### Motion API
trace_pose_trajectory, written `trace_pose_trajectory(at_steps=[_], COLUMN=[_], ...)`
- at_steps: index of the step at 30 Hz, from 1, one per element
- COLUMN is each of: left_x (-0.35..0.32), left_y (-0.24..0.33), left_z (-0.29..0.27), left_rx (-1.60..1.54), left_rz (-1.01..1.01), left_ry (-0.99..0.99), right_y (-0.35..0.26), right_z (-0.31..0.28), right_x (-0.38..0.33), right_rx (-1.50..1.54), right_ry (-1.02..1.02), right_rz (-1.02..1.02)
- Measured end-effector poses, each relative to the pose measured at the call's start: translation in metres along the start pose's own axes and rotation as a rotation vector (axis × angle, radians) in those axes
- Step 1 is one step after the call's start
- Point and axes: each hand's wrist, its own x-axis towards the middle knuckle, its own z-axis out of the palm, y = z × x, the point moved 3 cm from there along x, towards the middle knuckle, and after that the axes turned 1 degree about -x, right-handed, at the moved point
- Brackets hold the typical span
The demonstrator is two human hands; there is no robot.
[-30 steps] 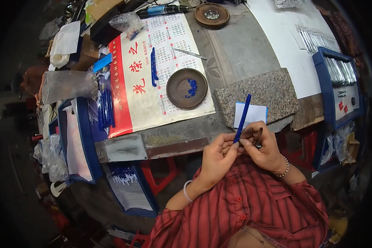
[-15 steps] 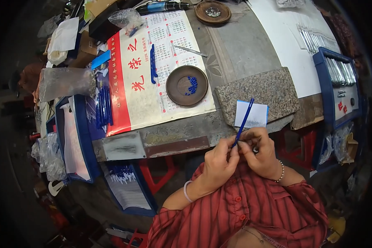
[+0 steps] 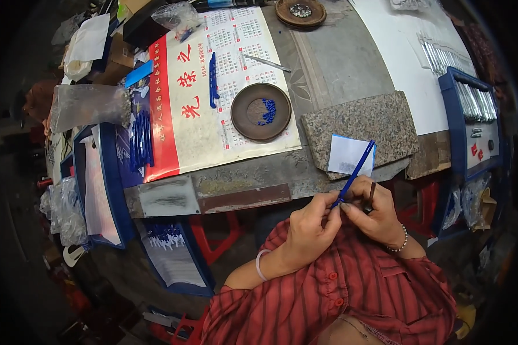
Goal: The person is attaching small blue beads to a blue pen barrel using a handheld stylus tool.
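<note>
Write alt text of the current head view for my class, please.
Left hand and right hand pinch the near end of a slim blue stick; the right also holds a thin dark stick. Beyond, left, a brown dish of small blue pieces sits on a calendar.

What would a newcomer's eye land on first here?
First, the blue strip at the fingertips of the left hand and right hand, above the red striped shirt at bottom centre. Next, the red-and-cream calendar sheet left of centre on the table, with a brown dish of small blue pieces near its right edge.
</note>
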Motion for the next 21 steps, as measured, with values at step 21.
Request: trace_pose_trajectory(at_steps=[21], left_x=[0.001], left_y=[-0.014], left_z=[0.001], left_rx=[0.076], left_rz=[-0.051], left_ry=[-0.019], right_y=[0.023], right_z=[0.009], right_x=[0.003], right_rx=[0.306], right_ry=[-0.106], right_rz=[0.316])
